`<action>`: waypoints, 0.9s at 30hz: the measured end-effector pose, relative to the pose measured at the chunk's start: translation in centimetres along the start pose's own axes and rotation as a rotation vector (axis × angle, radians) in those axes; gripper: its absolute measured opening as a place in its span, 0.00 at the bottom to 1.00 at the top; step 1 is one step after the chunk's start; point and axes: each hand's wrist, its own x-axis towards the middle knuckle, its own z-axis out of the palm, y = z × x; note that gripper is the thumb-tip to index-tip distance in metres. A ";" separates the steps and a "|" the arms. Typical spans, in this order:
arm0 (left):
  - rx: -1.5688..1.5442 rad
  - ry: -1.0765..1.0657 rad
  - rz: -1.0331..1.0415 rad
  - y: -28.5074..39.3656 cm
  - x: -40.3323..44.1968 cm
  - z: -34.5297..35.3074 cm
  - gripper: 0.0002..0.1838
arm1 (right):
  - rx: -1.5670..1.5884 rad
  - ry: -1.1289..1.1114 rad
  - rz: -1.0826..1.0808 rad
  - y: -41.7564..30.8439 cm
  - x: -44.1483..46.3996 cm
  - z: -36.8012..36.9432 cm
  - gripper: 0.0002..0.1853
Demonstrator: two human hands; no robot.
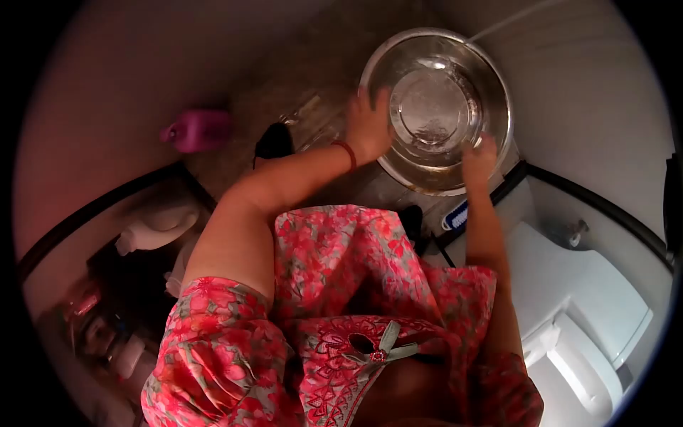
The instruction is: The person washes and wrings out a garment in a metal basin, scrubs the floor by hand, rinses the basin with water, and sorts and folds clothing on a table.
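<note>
A wide, shiny metal basin stands on the floor at the upper right, with what looks like clear water in it. My left hand, a red band around its wrist, is at the basin's left rim. Its fingers are spread and slightly blurred, with nothing seen in them. Over the lower right of the basin, my right hand has its fingers curled together. Whether something small is between those fingers is hidden. A thin pale streak, perhaps a water jet, runs down to the basin's far rim.
On the floor at the left lies a purple plastic container. A blue and white brush is just below the basin. White toilet fixtures fill the lower right; bottles stand at the lower left. Walls close in behind the basin.
</note>
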 end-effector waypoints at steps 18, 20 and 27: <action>1.258 -0.726 0.536 1.8 -2.5 0.1 0.45 | 0.728 -0.071 0.771 9.8 -1.9 -0.5 0.20; 1.307 -0.726 0.583 2.7 -3.2 -0.7 0.42 | 0.815 -0.018 0.868 7.6 -1.8 -2.0 0.14; 1.265 -0.854 0.732 -0.7 -7.5 1.7 0.21 | 1.101 -0.210 0.576 6.0 -0.1 -7.6 0.16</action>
